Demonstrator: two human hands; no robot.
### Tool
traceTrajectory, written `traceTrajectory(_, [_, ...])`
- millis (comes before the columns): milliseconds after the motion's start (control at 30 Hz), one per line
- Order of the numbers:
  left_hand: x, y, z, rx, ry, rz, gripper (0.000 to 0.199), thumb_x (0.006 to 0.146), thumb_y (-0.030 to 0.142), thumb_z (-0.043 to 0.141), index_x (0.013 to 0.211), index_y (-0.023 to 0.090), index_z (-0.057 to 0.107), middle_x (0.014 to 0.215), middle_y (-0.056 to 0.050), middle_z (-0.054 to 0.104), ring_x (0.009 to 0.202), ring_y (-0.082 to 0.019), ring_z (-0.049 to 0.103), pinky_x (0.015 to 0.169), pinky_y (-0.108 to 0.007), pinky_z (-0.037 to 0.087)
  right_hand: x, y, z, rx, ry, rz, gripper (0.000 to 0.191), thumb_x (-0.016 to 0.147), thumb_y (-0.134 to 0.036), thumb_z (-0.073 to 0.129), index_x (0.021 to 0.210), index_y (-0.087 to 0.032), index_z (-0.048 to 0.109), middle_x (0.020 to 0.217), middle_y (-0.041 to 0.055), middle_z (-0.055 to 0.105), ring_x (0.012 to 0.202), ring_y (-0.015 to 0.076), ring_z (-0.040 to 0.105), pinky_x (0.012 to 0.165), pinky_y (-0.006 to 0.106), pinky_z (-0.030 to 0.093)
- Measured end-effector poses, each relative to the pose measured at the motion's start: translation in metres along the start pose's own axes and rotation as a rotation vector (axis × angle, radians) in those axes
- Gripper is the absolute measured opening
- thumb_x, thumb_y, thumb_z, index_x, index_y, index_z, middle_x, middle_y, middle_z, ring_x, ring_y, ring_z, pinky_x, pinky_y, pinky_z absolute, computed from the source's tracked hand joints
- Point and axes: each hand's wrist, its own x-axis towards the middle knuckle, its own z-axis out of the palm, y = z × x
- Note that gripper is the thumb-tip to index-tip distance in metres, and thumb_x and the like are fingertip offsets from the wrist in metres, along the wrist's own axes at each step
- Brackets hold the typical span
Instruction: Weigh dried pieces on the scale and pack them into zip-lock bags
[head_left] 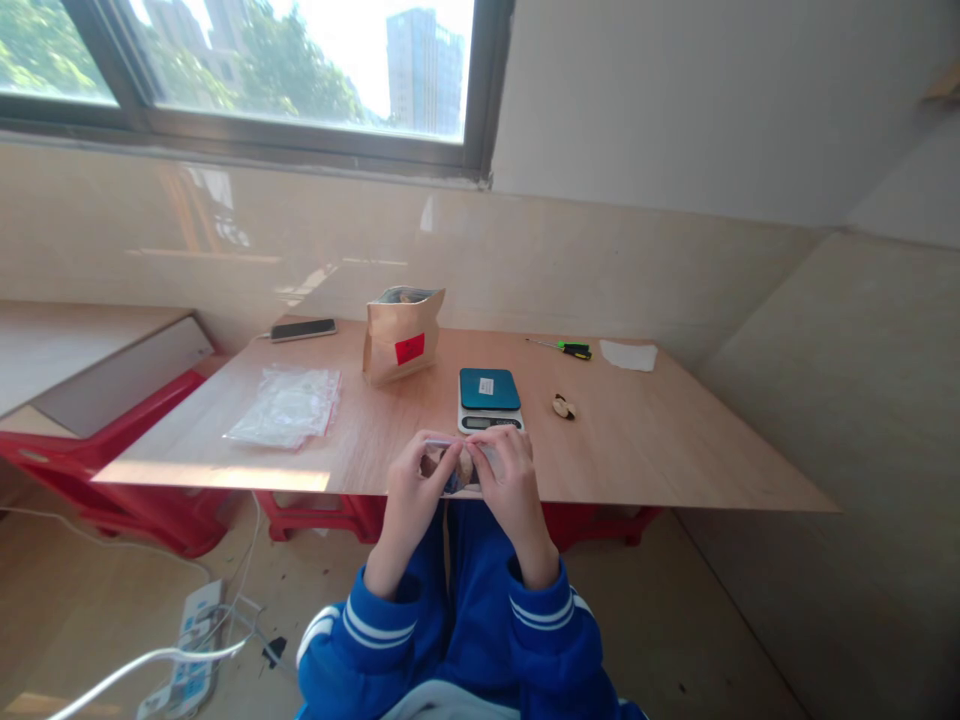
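Note:
Both hands meet at the table's front edge, pinching the top of a small clear plastic bag [460,468] with brownish contents I cannot make out. My left hand [420,478] grips the bag's upper left side, thumb against fingers. On the upper right side, my right hand [508,472] pinches it the same way. Just beyond the hands sits a kitchen scale [490,390] with a teal top and a small white label. Behind it to the left stands an open brown paper pouch [403,335] with a red label.
A stack of clear plastic bags [285,405] lies on the wooden table [630,450] at left, near a phone [303,330]. To the right are a small beige-and-dark piece [563,406], screwdrivers [571,349] and white paper [628,356]. Red stools [322,515] and a power strip [196,640] are below.

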Motion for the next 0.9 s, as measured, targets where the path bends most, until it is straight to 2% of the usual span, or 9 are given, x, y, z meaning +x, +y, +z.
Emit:
traceTrajectory(200, [-0.001, 0.001, 0.000, 0.032, 0.028, 0.002, 0.021, 0.085, 0.039, 0.062, 0.083, 0.019, 0.065, 0.072, 0.002, 0.064, 0.058, -0.010, 0.053, 0.057, -0.021, 0.040, 0.000, 0.000, 0.002, -0.037, -0.015, -0.026, 0.009, 0.095, -0.026, 0.052, 0.090, -0.023, 0.059, 0.091, 0.0038, 0.066, 0.089, 0.0202, 0.057, 0.085, 0.036, 0.042])
traceTrajectory(433, [-0.002, 0.006, 0.001, 0.092, 0.015, 0.014, 0.022, 0.087, 0.039, 0.059, 0.085, 0.018, 0.063, 0.072, 0.002, 0.063, 0.058, -0.009, 0.052, 0.056, -0.021, 0.039, -0.001, 0.000, 0.006, -0.028, -0.006, 0.009, 0.014, 0.096, -0.026, 0.049, 0.086, -0.022, 0.057, 0.086, 0.0032, 0.064, 0.084, 0.0193, 0.056, 0.080, 0.034, 0.042])
traceTrajectory(600, [-0.003, 0.004, 0.003, 0.137, 0.000, 0.034, 0.020, 0.089, 0.038, 0.057, 0.087, 0.019, 0.063, 0.075, 0.001, 0.066, 0.062, -0.011, 0.055, 0.060, -0.023, 0.042, -0.001, -0.001, 0.008, -0.083, 0.058, 0.018, 0.017, 0.096, -0.021, 0.048, 0.082, -0.021, 0.056, 0.083, 0.0030, 0.063, 0.081, 0.0194, 0.053, 0.077, 0.033, 0.040])
traceTrajectory(767, [-0.007, 0.000, 0.009, 0.282, 0.054, 0.161, 0.017, 0.090, 0.036, 0.056, 0.089, 0.021, 0.064, 0.084, -0.003, 0.068, 0.078, -0.016, 0.060, 0.073, -0.028, 0.045, -0.003, -0.002, 0.011, -0.049, 0.137, 0.040, 0.021, 0.097, -0.019, 0.044, 0.079, -0.022, 0.054, 0.080, 0.0032, 0.060, 0.079, 0.0196, 0.052, 0.074, 0.033, 0.042])
traceTrajectory(900, [-0.008, 0.000, 0.010, 0.372, 0.145, 0.271, 0.015, 0.090, 0.033, 0.055, 0.089, 0.021, 0.063, 0.085, -0.003, 0.068, 0.080, -0.017, 0.060, 0.075, -0.030, 0.045, -0.003, -0.001, 0.009, 0.011, 0.149, 0.044, 0.018, 0.096, -0.022, 0.048, 0.080, -0.022, 0.056, 0.080, 0.0027, 0.060, 0.079, 0.0187, 0.053, 0.074, 0.032, 0.045])
